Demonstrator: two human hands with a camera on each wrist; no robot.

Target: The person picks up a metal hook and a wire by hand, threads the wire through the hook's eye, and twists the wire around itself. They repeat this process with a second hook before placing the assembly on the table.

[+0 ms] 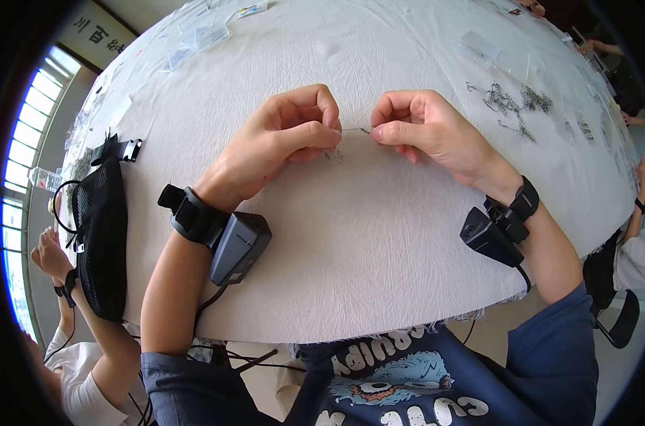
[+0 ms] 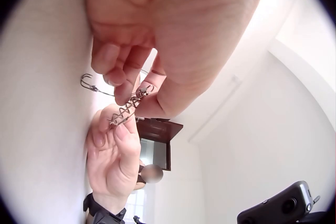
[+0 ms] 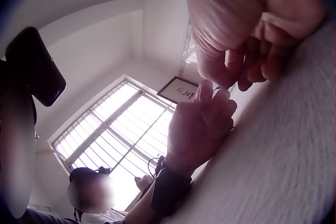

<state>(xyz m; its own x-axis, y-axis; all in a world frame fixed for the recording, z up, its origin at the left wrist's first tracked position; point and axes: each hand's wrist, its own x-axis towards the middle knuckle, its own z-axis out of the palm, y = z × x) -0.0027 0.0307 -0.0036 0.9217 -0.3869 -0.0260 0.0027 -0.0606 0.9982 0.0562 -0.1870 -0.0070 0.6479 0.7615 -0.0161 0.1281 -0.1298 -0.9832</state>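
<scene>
My left hand (image 1: pixel 283 135) pinches one end of a small metal fishing rig between thumb and index finger. Opposite it, at the same height over the cloth, my right hand (image 1: pixel 432 135) pinches the other end, and a short stretch of thin wire (image 1: pixel 354 130) spans the gap. In the left wrist view the rig shows a coiled spring (image 2: pixel 126 111) between the two hands' fingertips. A hook with several points (image 2: pixel 88 83) sticks out to the side on a thin line. Fingers hide most of the rig in the right wrist view.
A white cloth covers the table (image 1: pixel 365 234). Piles of metal rigs (image 1: pixel 503 103) lie at the right, clear plastic bags (image 1: pixel 198 37) at the far left. A black mesh bag (image 1: pixel 101 238) lies along the left edge. Other people sit at both sides.
</scene>
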